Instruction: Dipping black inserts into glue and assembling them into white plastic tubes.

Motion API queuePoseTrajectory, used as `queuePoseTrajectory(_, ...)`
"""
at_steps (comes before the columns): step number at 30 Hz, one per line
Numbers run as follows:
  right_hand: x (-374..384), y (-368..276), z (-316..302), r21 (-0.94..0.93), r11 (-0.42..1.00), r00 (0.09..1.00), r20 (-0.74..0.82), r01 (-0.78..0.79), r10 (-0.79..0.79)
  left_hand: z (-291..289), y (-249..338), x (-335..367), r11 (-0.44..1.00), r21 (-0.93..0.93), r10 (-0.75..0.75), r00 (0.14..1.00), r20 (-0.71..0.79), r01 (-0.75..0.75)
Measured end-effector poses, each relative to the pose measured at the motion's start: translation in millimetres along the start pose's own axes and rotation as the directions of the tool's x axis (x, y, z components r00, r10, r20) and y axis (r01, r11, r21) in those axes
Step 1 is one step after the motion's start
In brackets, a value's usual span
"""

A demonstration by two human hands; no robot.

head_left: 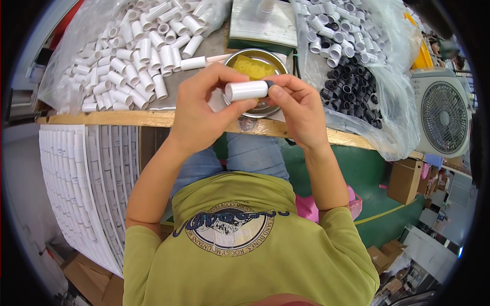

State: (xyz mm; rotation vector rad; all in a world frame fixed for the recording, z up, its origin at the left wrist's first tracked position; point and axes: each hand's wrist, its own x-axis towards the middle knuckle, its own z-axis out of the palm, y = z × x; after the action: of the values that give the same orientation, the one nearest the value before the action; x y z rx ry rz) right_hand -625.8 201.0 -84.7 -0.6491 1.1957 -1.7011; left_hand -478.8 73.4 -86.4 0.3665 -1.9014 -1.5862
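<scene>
Between thumb and fingers, my left hand (pixel 196 107) grips a short white plastic tube (pixel 246 91), held level above the front edge of the bench. At the tube's right end sits a small black plastic fitting (pixel 269 85), pinched by the thumb and fingers of my right hand (pixel 305 107). How deep the fitting goes into the tube cannot be made out. Just behind my hands is a round metal bowl (pixel 280 66) with a yellow sponge (pixel 253 67) in it; my fingers cover part of the bowl.
A heap of white tubes (pixel 145 66) lies at the left on clear plastic. Rightward are more white pieces (pixel 347 30) and a pile of black fittings (pixel 352 89). A metal block (pixel 263 33) stands behind the bowl. A grey fan (pixel 443 117) is far right. The bench has a wooden edge (pixel 148 119).
</scene>
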Motion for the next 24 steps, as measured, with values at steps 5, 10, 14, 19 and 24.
queuePoseTrajectory(5,9.5,-32.8,-31.5,-0.663,0.744,0.989,-0.028,0.088,-0.143,-10.0,5.0,14.3,0.804,0.533,0.238,0.964,0.118,-0.264)
queuePoseTrajectory(10,53.9,-47.6,-120.3,-0.953,-0.282,0.882,0.034,-0.114,-0.471,-17.6,5.9,17.6,0.930,0.367,0.022,1.000,0.013,-0.026)
queuePoseTrajectory(14,76.8,-41.7,-124.1,-0.883,-0.436,0.953,-0.041,-0.174,-0.299,-13.3,3.0,16.2,0.958,0.286,0.002,0.999,0.041,-0.013)
queuePoseTrajectory(19,66.5,-38.9,-130.9,-0.939,-0.343,0.970,0.065,-0.020,-0.234,-15.1,-4.4,16.9,0.975,0.223,-0.020,0.998,0.056,0.007)
queuePoseTrajectory(24,61.1,-42.5,-122.7,-0.962,-0.268,0.886,0.074,-0.058,-0.458,-9.6,-16.1,26.0,0.987,-0.055,-0.148,0.989,0.024,0.150)
